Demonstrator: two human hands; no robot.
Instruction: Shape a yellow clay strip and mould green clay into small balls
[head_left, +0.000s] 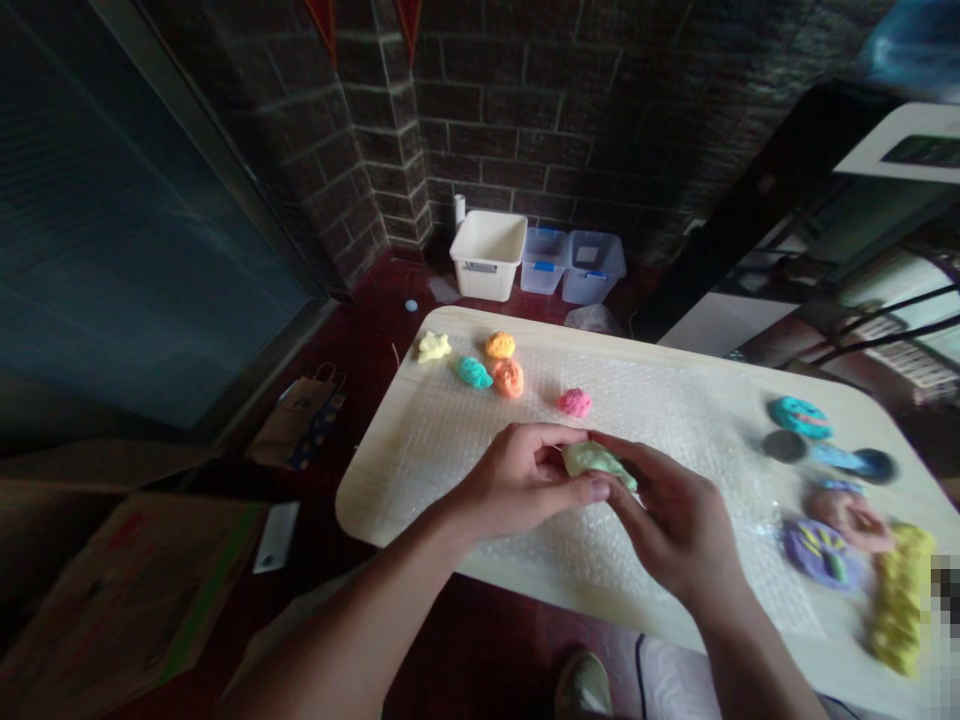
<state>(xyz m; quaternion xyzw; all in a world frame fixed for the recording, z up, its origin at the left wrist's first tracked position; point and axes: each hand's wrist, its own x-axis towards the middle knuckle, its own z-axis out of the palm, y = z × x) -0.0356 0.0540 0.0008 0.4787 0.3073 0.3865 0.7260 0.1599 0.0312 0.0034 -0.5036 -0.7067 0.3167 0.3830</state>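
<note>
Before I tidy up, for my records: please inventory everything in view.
Green lump: one, pale, between the hands.
Small lumps: five; pale yellow, teal, orange, coral, pink; beyond the hands.
Discs: two, teal, purple, table's right end.
Dumbbell shape: one, blue, right end.
Ring: one, dull pink, right end.
Slab: one, yellow, right end.
Bubble wrap: one, clear, on table.
Table: one, pale wood, centre.
Bin: one, white, by the wall.
Tubs: two, clear, beside the bin.
Paper bag: one, brown, left floor.
Cardboard box: one, brown, lower left.
Brick wall: one, dark, behind.
Pennants: two, red, top.
Other background: unclear.
Shoe: one, pale, bottom.
Left hand, right hand: two, bare, on green lump.
</note>
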